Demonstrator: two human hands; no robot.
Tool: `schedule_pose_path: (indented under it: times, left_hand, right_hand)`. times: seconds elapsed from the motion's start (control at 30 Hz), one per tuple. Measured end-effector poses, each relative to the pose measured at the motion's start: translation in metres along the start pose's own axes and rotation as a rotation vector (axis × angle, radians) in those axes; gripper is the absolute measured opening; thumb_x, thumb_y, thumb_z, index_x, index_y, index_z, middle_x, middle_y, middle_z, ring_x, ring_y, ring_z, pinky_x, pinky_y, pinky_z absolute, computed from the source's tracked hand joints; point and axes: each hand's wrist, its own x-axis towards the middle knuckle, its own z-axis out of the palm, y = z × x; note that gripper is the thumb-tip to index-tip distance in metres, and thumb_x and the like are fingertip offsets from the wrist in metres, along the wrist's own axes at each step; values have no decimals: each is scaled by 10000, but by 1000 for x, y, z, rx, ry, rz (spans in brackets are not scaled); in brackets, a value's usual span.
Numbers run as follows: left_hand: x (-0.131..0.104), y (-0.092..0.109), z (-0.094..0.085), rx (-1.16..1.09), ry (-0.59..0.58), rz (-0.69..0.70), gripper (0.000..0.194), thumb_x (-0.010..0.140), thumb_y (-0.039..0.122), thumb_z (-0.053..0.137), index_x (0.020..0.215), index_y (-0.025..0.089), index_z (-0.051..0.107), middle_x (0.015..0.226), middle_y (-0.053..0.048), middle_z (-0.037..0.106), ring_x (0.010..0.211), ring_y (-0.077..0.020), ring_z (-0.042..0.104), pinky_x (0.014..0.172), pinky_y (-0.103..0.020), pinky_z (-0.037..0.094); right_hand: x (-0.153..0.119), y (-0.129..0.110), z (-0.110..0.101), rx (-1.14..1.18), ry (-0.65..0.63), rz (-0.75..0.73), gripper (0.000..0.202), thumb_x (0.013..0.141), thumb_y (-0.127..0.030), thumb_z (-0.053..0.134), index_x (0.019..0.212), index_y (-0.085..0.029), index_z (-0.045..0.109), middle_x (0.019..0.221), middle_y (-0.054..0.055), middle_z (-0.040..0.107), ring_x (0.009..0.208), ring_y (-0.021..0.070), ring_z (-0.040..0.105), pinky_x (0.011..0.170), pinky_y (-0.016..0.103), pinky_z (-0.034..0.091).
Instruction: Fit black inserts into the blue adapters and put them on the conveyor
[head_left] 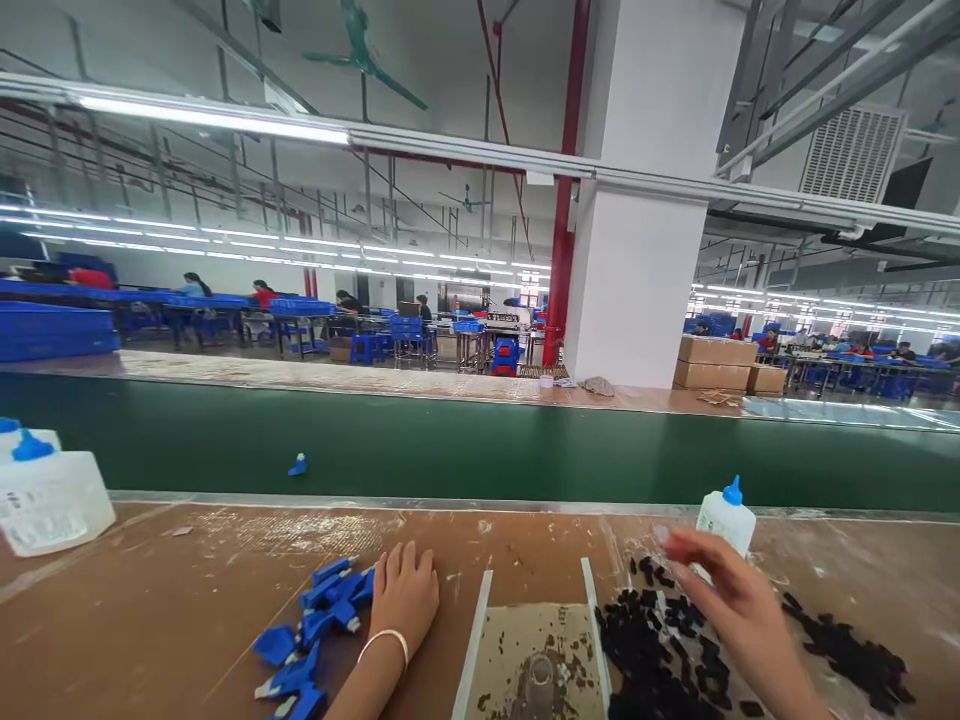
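Observation:
My left hand, with a pale bangle at the wrist, rests palm down on the brown table, fingers stretched out. It touches the right edge of a loose pile of small blue plastic parts, some with whitish ends. Above a heap of small black pieces hovers my right hand. Its thumb and fingers are apart, slightly blurred at the tips, and nothing shows between them. Just behind it stands a white bottle with a blue nozzle, partly covered by the hand.
Between my hands lies a stained board edged with white tape, bearing a clear round object. More black pieces lie far right. White bottles stand left. Beyond runs a green conveyor belt carrying one blue part.

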Motion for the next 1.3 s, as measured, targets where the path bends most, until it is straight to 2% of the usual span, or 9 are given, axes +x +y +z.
schedule_pose_path:
  times: [0.1,0.27,0.53,0.73,0.83,0.97,1.07,1.17,1.3]
  left_hand:
    - [-1,-5,5,-8,-13,28,384,908,137,383,1068,148,732,1256,-159,641,1233,-320,536,1076,-476,348]
    - [-3,-8,13,-49,37,96,382,891,127,386,972,156,758,1159,-155,686,1142,-317,589,989,-456,431]
    - [-7,4,11,-92,320,291,334,884,173,411,853,162,744,1026,-144,710,980,-319,636,834,-450,503]
    - [-13,23,-23,-421,413,441,243,925,189,460,1047,166,670,1083,-111,694,1007,-267,638,870,-406,508]
    - [-30,49,-53,-706,416,580,276,929,136,494,1166,182,626,1137,-96,679,1120,-212,598,977,-325,476]
    - [-43,88,-93,-958,465,665,272,983,248,463,1190,131,594,934,-86,704,903,-170,640,860,-255,516]
    - [-38,105,-112,-1093,290,643,286,982,328,460,1158,150,599,893,-87,680,804,-175,630,735,-267,529]
    - [-34,112,-121,-1269,13,575,209,922,229,526,1075,187,662,890,-70,650,819,-166,621,735,-250,514]
    - [-32,115,-120,-1620,-503,189,105,807,252,645,826,179,718,820,-35,609,769,-148,573,698,-235,451]
  right_hand:
    - [18,46,27,-114,-277,113,228,882,-284,710,1065,-155,666,1020,71,684,877,217,656,837,417,536]
    - [31,101,49,-268,-544,170,358,784,-63,728,1123,-144,645,1021,49,659,887,216,629,835,397,510]
    - [25,123,53,-91,-585,263,73,830,-129,647,900,-149,654,998,53,614,983,240,558,938,434,402]
    - [17,92,54,342,-451,506,272,760,-392,726,905,-174,654,932,76,624,879,238,555,829,375,418]
    - [4,53,60,672,-456,667,452,803,-496,693,1122,-201,571,1028,78,643,856,188,590,735,297,447]
    - [-12,9,78,977,-553,808,662,678,-483,830,1176,-181,515,880,48,664,692,130,597,604,219,426]
    - [-19,-4,89,1088,-607,856,689,634,-442,885,1149,-172,516,857,45,676,643,113,597,570,196,414]
    - [-28,-3,94,1204,-631,841,611,677,-366,890,1142,-167,546,854,46,686,661,109,612,596,192,438]
    - [-40,2,92,1020,-383,462,388,826,-375,791,1139,-226,615,898,53,690,739,149,653,656,231,520]
